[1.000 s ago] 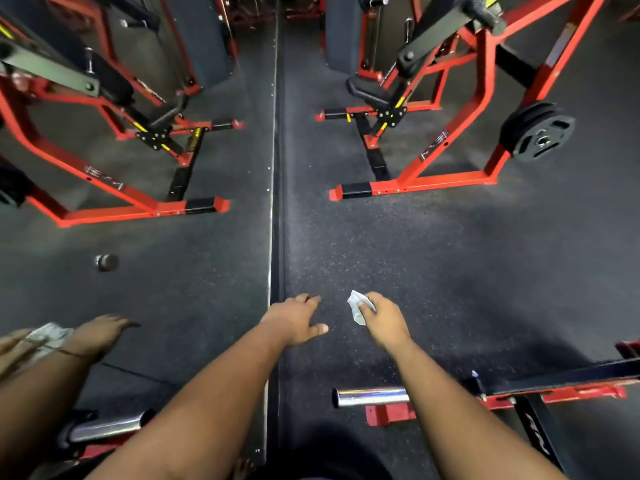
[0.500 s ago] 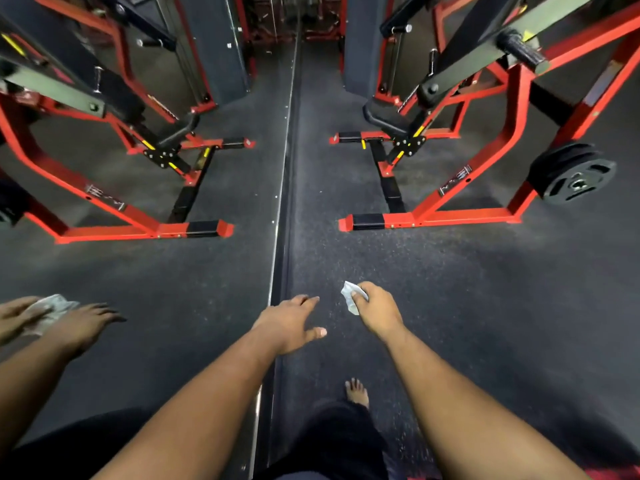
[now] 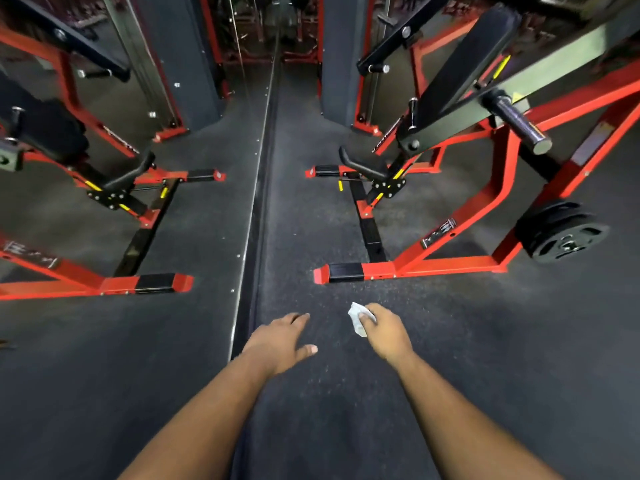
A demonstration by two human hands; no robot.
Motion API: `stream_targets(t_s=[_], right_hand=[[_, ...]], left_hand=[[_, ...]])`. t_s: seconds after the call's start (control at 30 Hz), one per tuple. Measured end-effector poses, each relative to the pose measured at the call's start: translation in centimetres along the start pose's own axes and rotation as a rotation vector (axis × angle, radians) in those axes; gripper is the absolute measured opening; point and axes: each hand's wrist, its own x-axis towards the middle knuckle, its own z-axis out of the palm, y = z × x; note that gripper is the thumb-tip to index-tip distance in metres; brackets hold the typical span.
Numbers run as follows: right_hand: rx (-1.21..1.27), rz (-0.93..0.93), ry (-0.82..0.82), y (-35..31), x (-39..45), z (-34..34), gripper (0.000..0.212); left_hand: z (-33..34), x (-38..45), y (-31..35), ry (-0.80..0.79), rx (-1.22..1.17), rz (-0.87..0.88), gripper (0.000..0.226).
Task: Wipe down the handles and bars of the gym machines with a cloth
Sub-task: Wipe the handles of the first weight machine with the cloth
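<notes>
Right hand (image 3: 388,332) pinches small white cloth (image 3: 358,318), grip clamped on it. Left hand (image 3: 278,341) bare, fingers loose and apart. Red machine (image 3: 450,220) ahead, to right; its dark bar (image 3: 516,121) sits up high, slanting toward person. Cloth hand nearer it.

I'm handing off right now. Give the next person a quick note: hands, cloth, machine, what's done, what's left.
Right hand grips the cloth, bunched, out in front over the floor.
Left hand is open, holding nothing.
The red machine stands ahead to the right, a mirror on the left; neither hand touches the machine.
Done: nothing on this machine that the view shows.
Left: wipe its handle and bars.
</notes>
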Motion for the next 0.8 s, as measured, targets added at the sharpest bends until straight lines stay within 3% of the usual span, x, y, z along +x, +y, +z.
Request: stream_targets(t_s=[0.37, 0.6, 0.7, 0.8], right_hand=[[-0.067, 0.035, 0.048, -5.2, 17.8, -0.1, 0.01], [0.046, 0.047, 0.188, -8.8, 27.7, -2.4, 0.008], [0.03, 0.05, 0.217, -9.2, 31.7, -3.2, 0.025], [0.046, 0.074, 0.241, -8.5, 37.9, -4.2, 0.026]], left_hand=[[-9.5, 18.6, -7.0, -0.02, -0.026, 0.094, 0.086], [-17.9, 29.9, -9.4, -0.041, 0.034, 0.201, 0.086], [-20.4, 34.6, -9.6, -0.048, 0.073, 0.244, 0.086], [-22.9, 40.9, -9.4, -0.054, 0.116, 0.28, 0.085]])
